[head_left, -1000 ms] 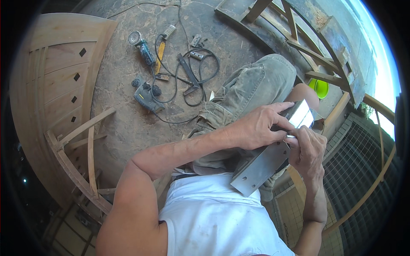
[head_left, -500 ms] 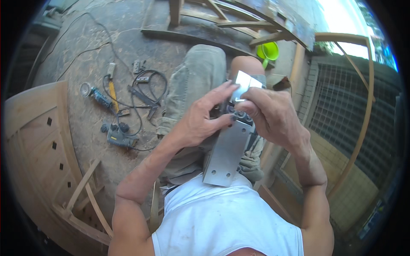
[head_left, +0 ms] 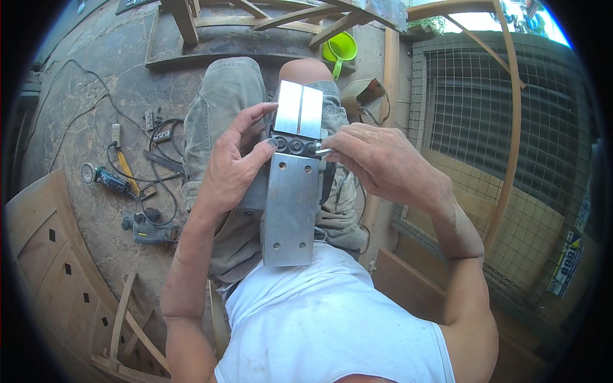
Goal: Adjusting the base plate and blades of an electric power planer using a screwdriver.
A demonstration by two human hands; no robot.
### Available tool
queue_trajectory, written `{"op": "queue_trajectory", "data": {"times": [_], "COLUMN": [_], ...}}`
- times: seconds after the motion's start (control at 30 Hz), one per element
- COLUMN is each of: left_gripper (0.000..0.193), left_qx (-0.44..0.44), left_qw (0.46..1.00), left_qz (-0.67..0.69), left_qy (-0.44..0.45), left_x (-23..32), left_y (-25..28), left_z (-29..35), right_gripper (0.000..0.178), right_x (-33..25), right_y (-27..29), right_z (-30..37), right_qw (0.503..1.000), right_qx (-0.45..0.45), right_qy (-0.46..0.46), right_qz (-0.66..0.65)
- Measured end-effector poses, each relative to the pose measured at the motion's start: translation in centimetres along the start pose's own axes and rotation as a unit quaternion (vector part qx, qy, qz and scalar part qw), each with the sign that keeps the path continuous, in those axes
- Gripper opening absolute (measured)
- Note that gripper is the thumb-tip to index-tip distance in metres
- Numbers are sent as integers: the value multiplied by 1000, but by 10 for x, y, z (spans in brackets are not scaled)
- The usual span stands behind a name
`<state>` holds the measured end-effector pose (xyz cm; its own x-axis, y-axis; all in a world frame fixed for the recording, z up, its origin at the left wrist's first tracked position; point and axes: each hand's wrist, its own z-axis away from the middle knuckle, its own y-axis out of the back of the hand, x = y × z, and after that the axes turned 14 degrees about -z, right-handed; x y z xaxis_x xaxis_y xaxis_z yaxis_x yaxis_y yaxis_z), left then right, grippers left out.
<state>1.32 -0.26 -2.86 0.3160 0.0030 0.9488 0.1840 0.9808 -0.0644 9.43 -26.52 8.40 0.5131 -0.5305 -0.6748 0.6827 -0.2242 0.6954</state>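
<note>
An electric hand planer (head_left: 290, 214) lies upside down across my lap, its two metal sole plates facing up. Between the plates shows the dark cutter drum (head_left: 295, 146) with a row of bolts. My left hand (head_left: 233, 163) grips the planer's left side, thumb on the drum's end and fingers along the front plate's edge. At the drum's right end, my right hand (head_left: 377, 159) pinches a small metal wrench (head_left: 324, 152); most of it is hidden by the fingers, and its exact kind is hard to tell.
On the concrete floor to the left lie an angle grinder (head_left: 105, 178), another corded power tool (head_left: 150, 226) and a power cord (head_left: 172, 191). A curved wooden panel (head_left: 54, 255) stands at the left. A green dipper (head_left: 340, 48) sits ahead, near wooden frames; wire mesh (head_left: 472, 121) lines the right.
My right hand has moved from above the drum to its right end, with the small wrench. The planer now appears straighter, and the whole view has shifted. My left hand keeps its grip.
</note>
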Motion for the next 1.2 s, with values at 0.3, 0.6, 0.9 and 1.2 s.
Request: {"op": "queue_trajectory", "data": {"times": [0.3,0.6,0.9,1.2], "left_gripper": [60,43,25,34], "left_qx": [2,36,5,0], "left_qw": [1000,904,923,918], "left_qz": [-23,-382,-320,-355], "left_qy": [7,-187,-213,-175], "left_x": [-1,10,-4,0], "left_y": [0,1,-27,-24], "left_z": [-1,-12,-33,-24], "right_gripper": [21,16,25,33], "right_x": [-4,11,24,4], "right_y": [6,2,-13,-32], "right_z": [-18,-31,-19,-26], "right_qw": [981,991,995,996], "right_qx": [-53,-88,-20,81], "right_qy": [134,99,87,16], "right_qz": [131,31,43,-39]}}
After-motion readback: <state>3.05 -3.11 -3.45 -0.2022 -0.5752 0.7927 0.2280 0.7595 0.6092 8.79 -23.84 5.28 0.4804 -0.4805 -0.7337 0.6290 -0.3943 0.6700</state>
